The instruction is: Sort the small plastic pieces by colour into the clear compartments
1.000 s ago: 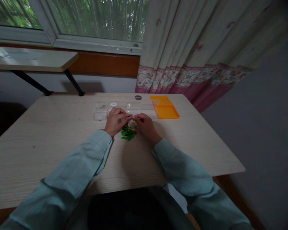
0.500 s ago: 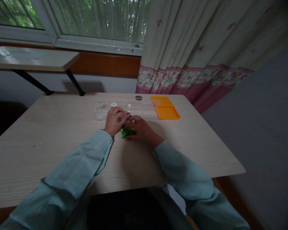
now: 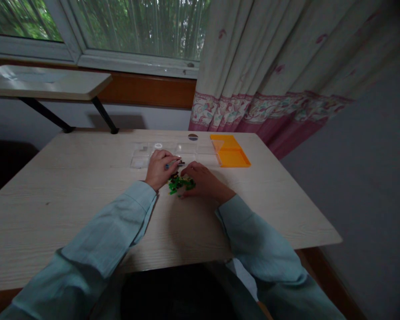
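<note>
My left hand point(image 3: 160, 169) is closed in a pinch around a small assembly of pieces point(image 3: 180, 163), dark and grey at the tip, with a blue bit showing by the thumb. Its exact kind is too small to make out. Below it on the table lies a loose pile of small toy bricks point(image 3: 176, 183), mostly green with some black, yellow and tan ones. At the pile's right edge rests my right hand point(image 3: 205, 183), thumb and fingers apart and curved around that side. Nothing shows between its fingers, though the palm is hidden.
Behind my hands stands a clear plastic compartment box point(image 3: 139, 162). An orange tray point(image 3: 235, 156) is at its right, partly under the clear plastic. A dark round spot point(image 3: 193, 137) shows near the table's back edge. A raised shelf point(image 3: 86, 86) stands at the back left.
My right hand has drawn back to the right, away from my left fingers, and its fingers have spread. More of the brick pile shows now. The left hand keeps its place and pinch.
</note>
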Action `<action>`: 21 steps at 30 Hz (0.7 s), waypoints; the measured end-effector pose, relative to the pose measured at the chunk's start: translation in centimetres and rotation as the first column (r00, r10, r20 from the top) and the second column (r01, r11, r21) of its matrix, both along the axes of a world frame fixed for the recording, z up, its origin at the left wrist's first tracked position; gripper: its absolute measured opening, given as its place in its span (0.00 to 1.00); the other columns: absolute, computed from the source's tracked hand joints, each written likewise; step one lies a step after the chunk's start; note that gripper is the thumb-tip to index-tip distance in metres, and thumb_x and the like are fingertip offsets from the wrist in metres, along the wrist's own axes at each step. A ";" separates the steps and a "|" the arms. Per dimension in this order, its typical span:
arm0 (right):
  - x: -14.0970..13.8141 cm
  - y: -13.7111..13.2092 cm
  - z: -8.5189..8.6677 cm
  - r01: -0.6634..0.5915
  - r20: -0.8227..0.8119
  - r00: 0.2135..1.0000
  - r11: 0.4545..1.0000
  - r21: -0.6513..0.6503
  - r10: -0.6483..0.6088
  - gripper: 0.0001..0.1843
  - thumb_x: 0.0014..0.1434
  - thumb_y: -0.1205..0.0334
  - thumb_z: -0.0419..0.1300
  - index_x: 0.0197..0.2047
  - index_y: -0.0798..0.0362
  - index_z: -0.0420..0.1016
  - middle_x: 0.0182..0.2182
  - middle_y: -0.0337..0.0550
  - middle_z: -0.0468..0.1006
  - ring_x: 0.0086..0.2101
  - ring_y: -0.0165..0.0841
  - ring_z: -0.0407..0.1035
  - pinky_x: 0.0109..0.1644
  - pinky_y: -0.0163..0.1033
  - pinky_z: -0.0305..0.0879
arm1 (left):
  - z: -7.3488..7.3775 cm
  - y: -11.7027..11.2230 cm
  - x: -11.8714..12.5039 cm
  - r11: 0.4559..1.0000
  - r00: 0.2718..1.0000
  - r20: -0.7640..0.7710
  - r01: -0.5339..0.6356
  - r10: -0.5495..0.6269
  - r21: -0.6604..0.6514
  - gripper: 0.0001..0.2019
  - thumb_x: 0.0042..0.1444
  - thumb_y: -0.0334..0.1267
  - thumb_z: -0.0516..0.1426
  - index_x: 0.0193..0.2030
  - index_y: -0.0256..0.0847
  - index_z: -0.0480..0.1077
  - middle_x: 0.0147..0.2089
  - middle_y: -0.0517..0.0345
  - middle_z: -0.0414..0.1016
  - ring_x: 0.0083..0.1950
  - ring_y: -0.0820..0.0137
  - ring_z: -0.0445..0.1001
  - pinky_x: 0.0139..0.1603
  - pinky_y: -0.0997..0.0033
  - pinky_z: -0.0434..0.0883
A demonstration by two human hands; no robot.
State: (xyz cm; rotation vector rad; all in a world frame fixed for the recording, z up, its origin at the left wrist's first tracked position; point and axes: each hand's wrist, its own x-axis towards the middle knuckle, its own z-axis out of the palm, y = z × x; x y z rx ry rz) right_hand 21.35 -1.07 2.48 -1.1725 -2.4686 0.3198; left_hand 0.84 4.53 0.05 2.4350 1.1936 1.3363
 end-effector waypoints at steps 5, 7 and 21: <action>0.8 0.1 -0.5 0.109 0.012 0.994 0.981 -0.160 -0.109 0.33 0.44 0.51 0.72 0.51 0.51 0.68 0.44 0.45 0.66 0.39 0.35 0.67 0.46 0.40 0.64 | 0.0 0.0 0.0 1.000 1.000 -0.001 0.002 -0.002 0.005 0.11 0.61 0.45 0.57 0.45 0.47 0.77 0.40 0.55 0.71 0.46 0.64 0.66 0.49 0.59 0.65; 1.2 0.4 -0.6 0.131 -0.019 0.990 0.967 -0.218 -0.138 0.27 0.48 0.54 0.70 0.49 0.53 0.69 0.42 0.43 0.66 0.35 0.31 0.66 0.41 0.37 0.63 | 0.0 0.0 0.0 1.000 1.000 0.003 0.001 -0.001 0.001 0.11 0.60 0.45 0.57 0.45 0.47 0.77 0.40 0.54 0.71 0.46 0.64 0.66 0.49 0.59 0.65; 1.7 0.7 0.5 0.131 -0.049 0.987 0.950 -0.284 -0.151 0.12 0.50 0.70 0.64 0.41 0.55 0.79 0.34 0.43 0.73 0.32 0.30 0.66 0.39 0.36 0.62 | 0.0 0.1 0.0 1.000 1.000 -0.010 0.009 -0.009 -0.001 0.11 0.61 0.45 0.57 0.45 0.46 0.77 0.40 0.55 0.72 0.46 0.64 0.67 0.49 0.59 0.65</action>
